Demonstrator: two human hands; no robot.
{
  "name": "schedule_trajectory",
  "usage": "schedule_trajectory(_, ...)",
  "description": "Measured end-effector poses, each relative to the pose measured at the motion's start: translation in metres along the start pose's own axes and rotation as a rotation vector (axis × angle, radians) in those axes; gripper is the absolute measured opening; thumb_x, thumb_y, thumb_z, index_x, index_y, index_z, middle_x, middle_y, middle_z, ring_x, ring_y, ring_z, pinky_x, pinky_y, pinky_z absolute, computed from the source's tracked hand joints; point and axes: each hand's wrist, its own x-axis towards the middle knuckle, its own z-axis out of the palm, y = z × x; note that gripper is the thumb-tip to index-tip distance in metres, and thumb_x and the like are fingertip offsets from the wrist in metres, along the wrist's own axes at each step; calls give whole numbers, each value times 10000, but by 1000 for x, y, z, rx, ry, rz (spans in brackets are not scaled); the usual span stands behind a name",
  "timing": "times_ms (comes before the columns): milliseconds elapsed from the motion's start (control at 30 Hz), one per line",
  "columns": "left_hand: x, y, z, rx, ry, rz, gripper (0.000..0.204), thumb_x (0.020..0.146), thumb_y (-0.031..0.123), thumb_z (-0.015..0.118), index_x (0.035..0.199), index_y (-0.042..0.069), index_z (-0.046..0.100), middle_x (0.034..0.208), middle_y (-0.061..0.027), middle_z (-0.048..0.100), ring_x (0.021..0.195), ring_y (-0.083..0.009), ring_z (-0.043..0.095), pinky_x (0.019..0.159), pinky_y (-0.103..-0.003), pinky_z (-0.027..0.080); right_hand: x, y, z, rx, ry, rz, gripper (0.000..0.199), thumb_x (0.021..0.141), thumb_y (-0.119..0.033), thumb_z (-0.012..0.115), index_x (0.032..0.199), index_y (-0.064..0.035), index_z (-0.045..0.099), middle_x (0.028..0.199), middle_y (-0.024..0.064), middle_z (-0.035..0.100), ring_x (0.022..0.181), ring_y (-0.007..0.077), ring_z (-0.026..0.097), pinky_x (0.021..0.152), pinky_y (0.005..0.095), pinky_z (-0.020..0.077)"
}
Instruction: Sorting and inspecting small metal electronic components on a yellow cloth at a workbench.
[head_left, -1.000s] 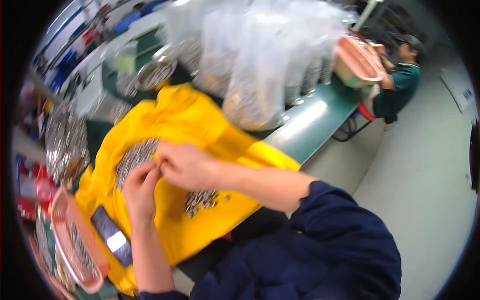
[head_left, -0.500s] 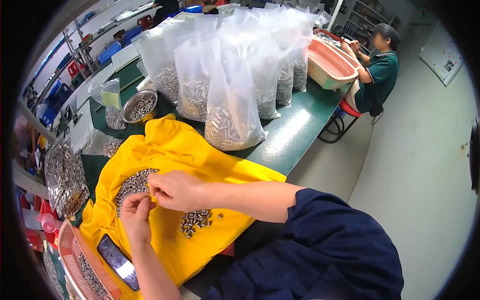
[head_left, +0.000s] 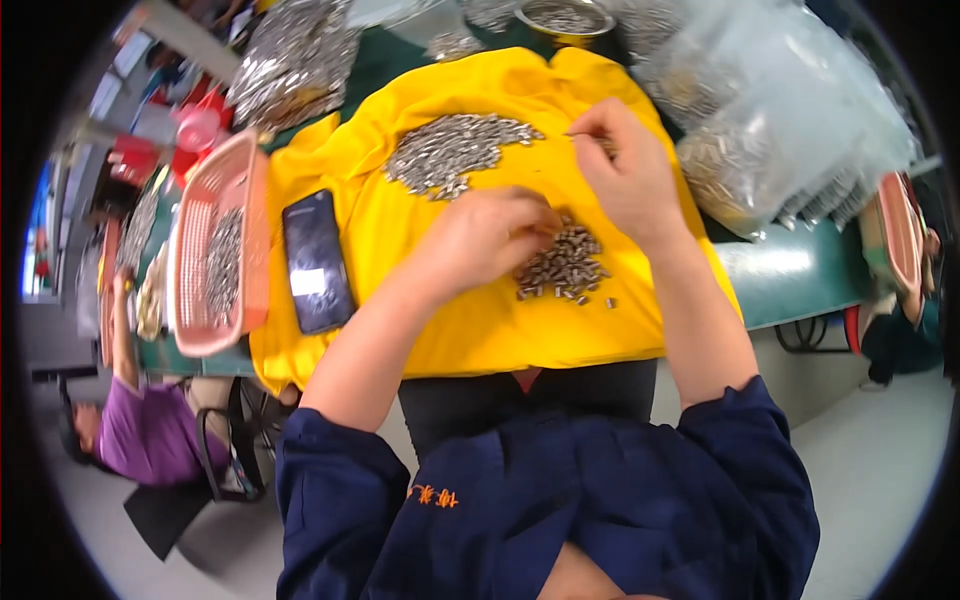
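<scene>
My left hand point(head_left: 490, 235) is bent over the near pile of short metal cylinders point(head_left: 568, 268), its thumb and fingers curled together at the pile's left edge. Whether a piece is between those fingertips is hidden. Farther right and higher, my right hand point(head_left: 635, 175) is closed in a pinch above the yellow cloth point(head_left: 480, 340). A small dark tip shows at its fingertips, too small to name. Beyond my left hand lies a larger heap of shiny metal pieces point(head_left: 450, 150) on the same cloth. One loose cylinder point(head_left: 611, 302) sits beside the near pile.
A phone point(head_left: 318, 262) lies left of the piles, next to a pink basket point(head_left: 255, 230) holding metal parts. Clear bags of parts point(head_left: 735, 165) stand at right; a metal bowl point(head_left: 565, 18) and a filled bag point(head_left: 295, 65) are at the back. A person in purple point(head_left: 155, 430) sits at left.
The view has swung to the left and down. My hands were close together near the larger heap; now they are apart, the left at the near pile, the right off to its right.
</scene>
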Motion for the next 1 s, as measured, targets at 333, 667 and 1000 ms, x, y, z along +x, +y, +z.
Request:
schedule_trajectory(333,-21,-42,-38,411,2,-242,123,712,84,559,816,35,606,797,-98,570,784,-265,540,706,-329,435,-3,0,13,12,-19,-12,79,737,-59,499,807,-23,493,672,68,548,583,120,499,539,242,405)
schedule_trajectory(667,-11,-49,-41,555,-135,-210,108,696,71,550,787,41,601,778,-104,554,774,-275,528,687,-345,432,-4,1,13,8,-43,-8,81,741,-68,505,805,-20,498,678,65,552,571,117,487,529,236,399)
schedule_trajectory(1000,-2,-25,-16,-1000,257,-454,150,756,8,584,900,-1,545,815,-72,591,733,-158,584,677,-257,474,-3,-4,10,225,-269,112,64,753,-79,488,797,-34,496,708,1,497,616,67,438,540,203,370)
